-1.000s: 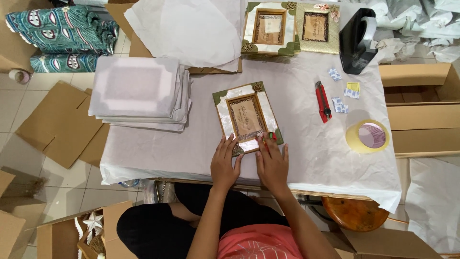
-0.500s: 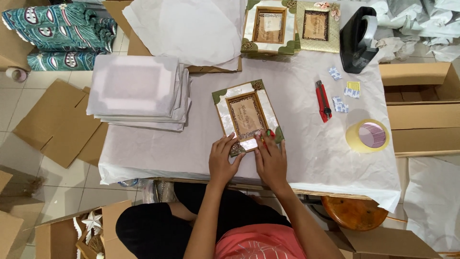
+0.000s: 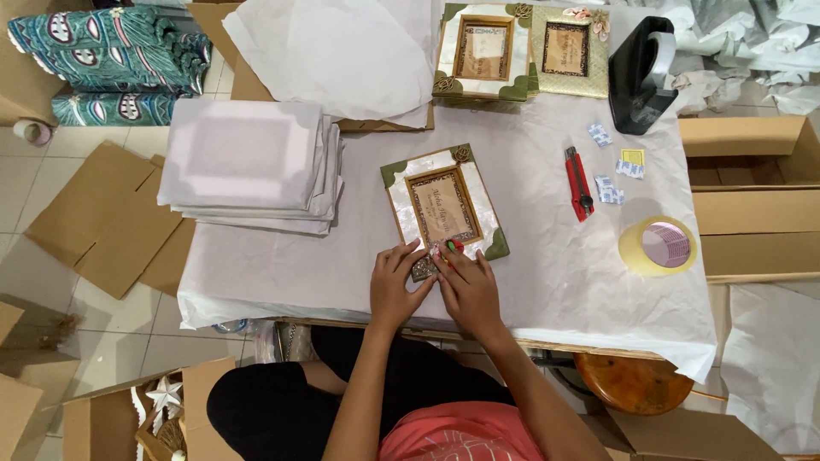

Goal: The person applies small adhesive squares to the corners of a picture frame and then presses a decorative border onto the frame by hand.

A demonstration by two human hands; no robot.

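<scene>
White-papered table [image 3: 547, 290]: both hands [image 3: 436, 286] touch the picture frame's [image 3: 442, 205] near edge.

A packing workshop: paper-covered table [image 3: 547, 282], flattened cardboard [image 3: 102, 222], open boxes [image 3: 752, 196], tape dispenser [image 3: 645, 72], tape roll [image 3: 658, 246], stacked wrapped bundles [image 3: 248, 166], ornamental frames [image 3: 525, 49].

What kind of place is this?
Probably a small packing workshop: decorated picture frames, a stack of wrapped frames, a tape dispenser, a tape roll and flattened cardboard boxes.
</scene>
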